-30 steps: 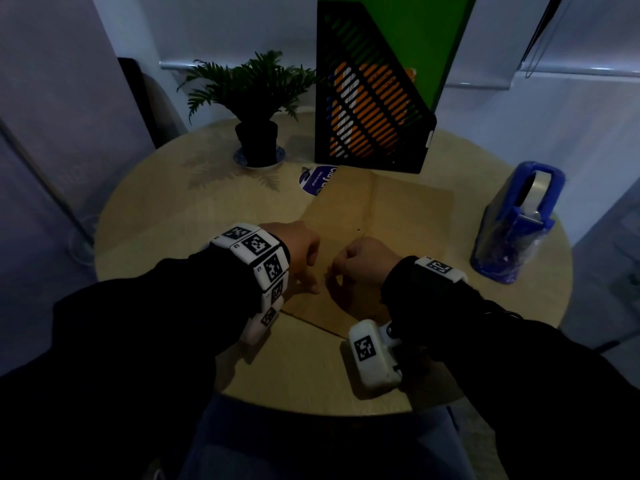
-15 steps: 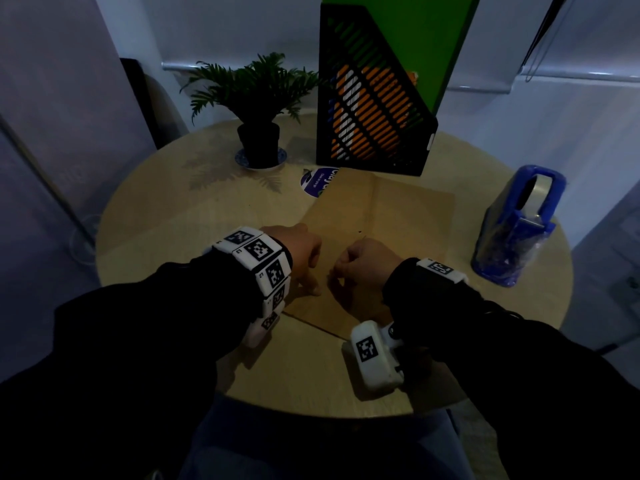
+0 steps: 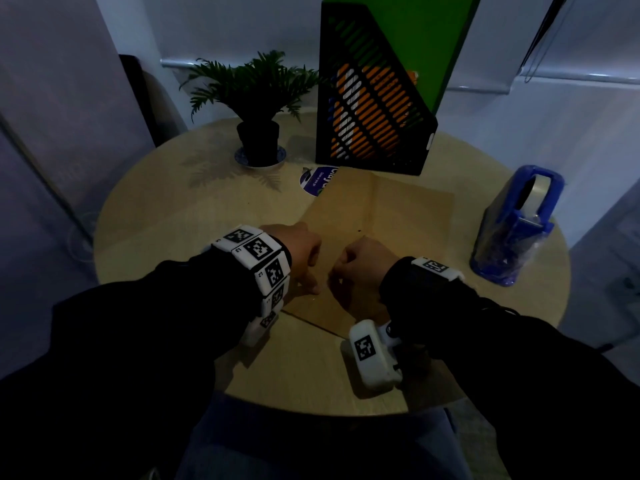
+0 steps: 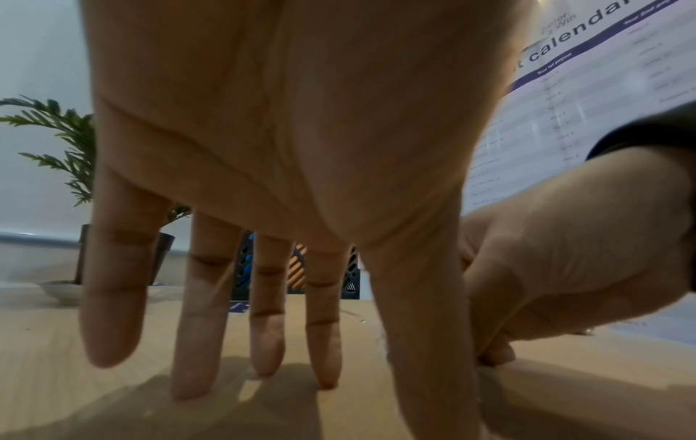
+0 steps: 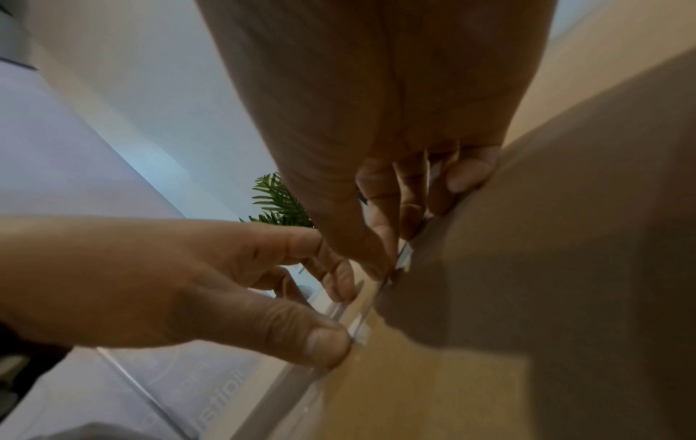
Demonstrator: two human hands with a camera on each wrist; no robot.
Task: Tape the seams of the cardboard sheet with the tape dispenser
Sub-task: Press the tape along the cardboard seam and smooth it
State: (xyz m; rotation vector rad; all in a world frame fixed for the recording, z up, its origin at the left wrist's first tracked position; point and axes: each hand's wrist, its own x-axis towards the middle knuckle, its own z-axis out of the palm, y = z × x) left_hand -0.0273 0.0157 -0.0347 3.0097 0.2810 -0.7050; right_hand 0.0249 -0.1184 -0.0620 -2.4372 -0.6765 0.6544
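A brown cardboard sheet [image 3: 398, 216] with a crease down its middle lies flat on the round table [image 3: 166, 230]. Both hands work at its near left edge. My left hand [image 3: 298, 251] has straight fingers [image 4: 188, 342] down on the surface, and its thumb [image 5: 293, 333] presses one end of a clear tape strip [image 5: 359, 323] onto the cardboard edge. My right hand [image 3: 360, 268] pinches the strip's other end between thumb and fingers [image 5: 380, 238]. The blue tape dispenser [image 3: 516, 226] stands upright at the table's right, away from both hands.
A black slotted file holder [image 3: 374, 109] with a green folder stands at the back, just behind the cardboard. A small potted plant [image 3: 258, 133] sits back left, and a round blue sticker [image 3: 317, 181] lies by the cardboard's far corner. A printed calendar sheet [image 4: 583, 89] shows behind.
Both hands stay at the same spot on the cardboard's near edge. Only the head view has shifted a little.
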